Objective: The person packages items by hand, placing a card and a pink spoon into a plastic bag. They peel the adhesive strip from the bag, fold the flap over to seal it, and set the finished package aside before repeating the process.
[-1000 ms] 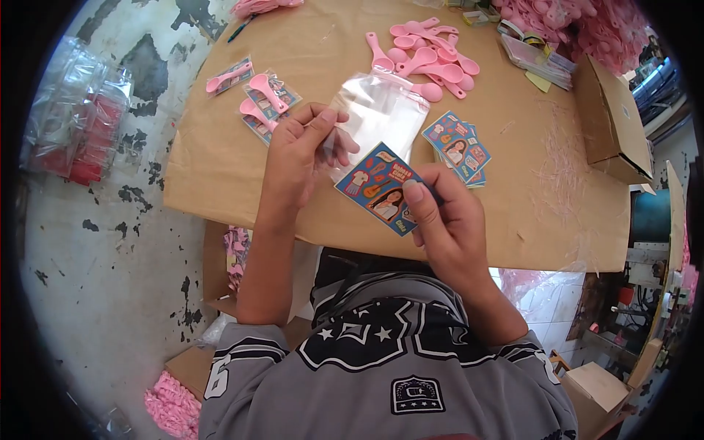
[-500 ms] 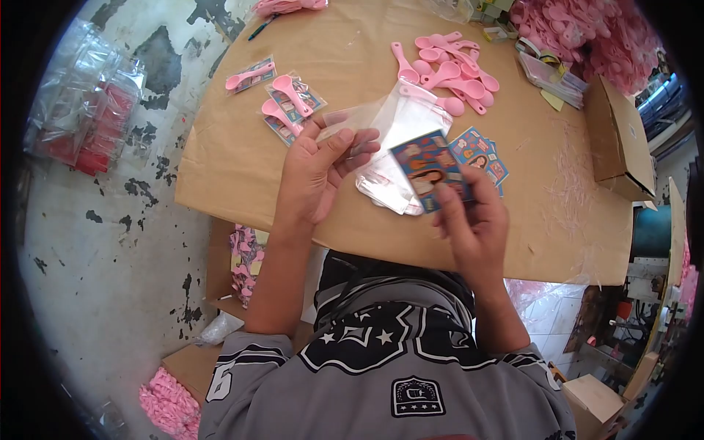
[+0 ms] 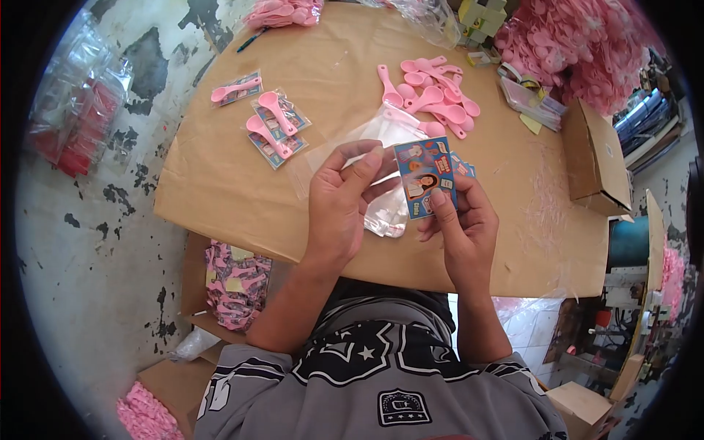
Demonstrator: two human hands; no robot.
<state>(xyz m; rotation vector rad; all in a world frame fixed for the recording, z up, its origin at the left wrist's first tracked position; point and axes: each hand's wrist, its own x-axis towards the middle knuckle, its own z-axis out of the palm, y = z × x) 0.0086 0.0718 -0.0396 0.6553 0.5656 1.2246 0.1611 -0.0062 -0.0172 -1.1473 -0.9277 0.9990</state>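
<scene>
My left hand [image 3: 339,202] pinches a clear plastic bag [image 3: 314,163] between thumb and fingers, and the bag stretches out to the left. In my right hand [image 3: 469,227] is a blue printed card [image 3: 425,176], gripped by its lower right corner with the thumb on its face. The card's left edge is close to my left fingertips. Beneath both hands lies a stack of clear bags [image 3: 386,217], partly covered. More cards [image 3: 462,166] show behind the held one. Loose pink measuring spoons [image 3: 429,95] are piled just beyond the bags.
Several bagged spoons with cards [image 3: 277,117] lie on the table's left [image 3: 213,169]. A large heap of pink spoons [image 3: 572,44] stands at the back right, near a cardboard box [image 3: 598,158]. Below the table's left edge, another box [image 3: 238,282] holds packed spoons.
My left hand has moved right and down with the bag, closer to the card. The right hand has turned the card more upright. The whole view has shifted slightly.
</scene>
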